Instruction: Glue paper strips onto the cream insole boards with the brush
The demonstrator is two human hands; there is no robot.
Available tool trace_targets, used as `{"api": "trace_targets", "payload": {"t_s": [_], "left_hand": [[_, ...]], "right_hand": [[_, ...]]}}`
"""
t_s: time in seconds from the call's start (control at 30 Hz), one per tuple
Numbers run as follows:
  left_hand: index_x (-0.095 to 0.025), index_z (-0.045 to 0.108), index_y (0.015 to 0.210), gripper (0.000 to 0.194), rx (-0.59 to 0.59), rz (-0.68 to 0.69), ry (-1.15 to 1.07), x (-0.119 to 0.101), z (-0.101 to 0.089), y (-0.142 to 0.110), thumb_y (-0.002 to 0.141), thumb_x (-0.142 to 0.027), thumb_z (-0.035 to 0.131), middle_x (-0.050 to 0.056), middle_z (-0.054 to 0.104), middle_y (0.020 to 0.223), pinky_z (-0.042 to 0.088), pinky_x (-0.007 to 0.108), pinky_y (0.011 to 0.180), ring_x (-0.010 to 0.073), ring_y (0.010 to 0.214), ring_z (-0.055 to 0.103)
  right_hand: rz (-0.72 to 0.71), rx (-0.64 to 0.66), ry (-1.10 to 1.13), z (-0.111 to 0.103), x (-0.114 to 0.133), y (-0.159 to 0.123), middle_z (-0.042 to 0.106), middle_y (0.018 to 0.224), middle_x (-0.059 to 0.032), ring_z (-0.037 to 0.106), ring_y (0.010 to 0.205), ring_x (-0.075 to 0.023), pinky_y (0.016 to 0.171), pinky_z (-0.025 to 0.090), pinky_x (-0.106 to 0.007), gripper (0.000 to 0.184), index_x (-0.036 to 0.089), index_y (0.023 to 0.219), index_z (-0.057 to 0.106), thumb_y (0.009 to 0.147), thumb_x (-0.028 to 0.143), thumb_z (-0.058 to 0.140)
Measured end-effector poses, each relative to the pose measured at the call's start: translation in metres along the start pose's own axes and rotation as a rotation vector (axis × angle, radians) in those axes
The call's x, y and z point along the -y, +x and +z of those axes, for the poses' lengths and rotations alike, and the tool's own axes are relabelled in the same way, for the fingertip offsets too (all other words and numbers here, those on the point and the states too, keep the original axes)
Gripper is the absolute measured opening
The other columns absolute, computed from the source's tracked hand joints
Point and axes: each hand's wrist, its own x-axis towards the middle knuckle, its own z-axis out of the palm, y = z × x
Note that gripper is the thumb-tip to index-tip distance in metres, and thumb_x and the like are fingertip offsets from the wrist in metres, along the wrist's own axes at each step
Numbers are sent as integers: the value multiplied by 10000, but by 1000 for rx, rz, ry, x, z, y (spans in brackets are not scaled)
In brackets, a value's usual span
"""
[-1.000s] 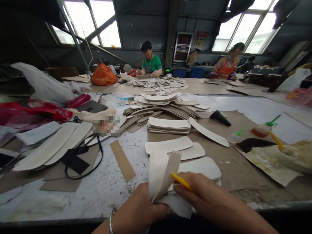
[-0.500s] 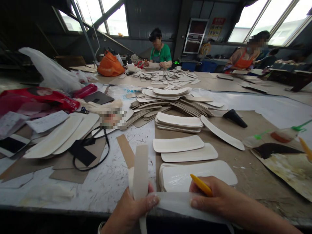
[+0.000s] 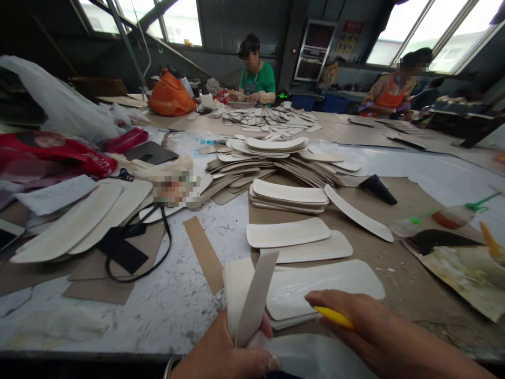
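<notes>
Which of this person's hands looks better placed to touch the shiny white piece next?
Probably the right hand: it is nearer the shiny white piece, though it holds a yellow tool. The left hand is gripping pale strips.

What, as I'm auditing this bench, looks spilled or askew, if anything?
At the right, yellowish residue coats a pale sheet, like dried glue. One curved white piece lies slanted beside the neat stack, out of line with it.
</notes>
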Motion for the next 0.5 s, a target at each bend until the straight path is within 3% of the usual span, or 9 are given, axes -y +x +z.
{"api": "trace_targets", "payload": {"t_s": [0.13,0.23,0.37,0.43,0.5], "left_hand": [[-165,556,738,282,94,55,-64,-8,8,3,537,-300,701,-54,477,599,331,236,566,107,587,411],[-160,559,805,347,105,136,-148,-3,11,7,585,-377,717,-39,504,642,348,226,578,105,609,435],[-149,574,822,412,-235,148,-188,14,5,7,656,-518,654,-56,461,546,355,207,515,91,528,429],[-146,597,811,416,-407,127,-92,22,-1,4,702,-547,597,-46,480,512,385,216,496,102,498,449],[-150,628,827,370,-463,155,83,27,-7,2,733,-504,580,-7,579,564,456,235,541,136,543,535]], "right_hand": [[-21,238,202,10,28,3,687,988,-21,620,889,-165,766,453,-207,271,222,1014,635,852,251,420],[26,282,263,21,27,4,663,876,-10,592,796,-151,694,441,-199,209,197,869,606,859,295,422],[86,157,159,17,4,5,580,749,2,517,695,-143,635,393,-227,204,193,751,507,860,348,428],[84,106,143,9,-8,8,524,709,17,470,656,-131,610,363,-232,229,196,715,460,863,367,425],[81,101,168,2,-18,15,460,672,35,419,622,-117,584,335,-229,255,197,679,418,858,378,430]]}}
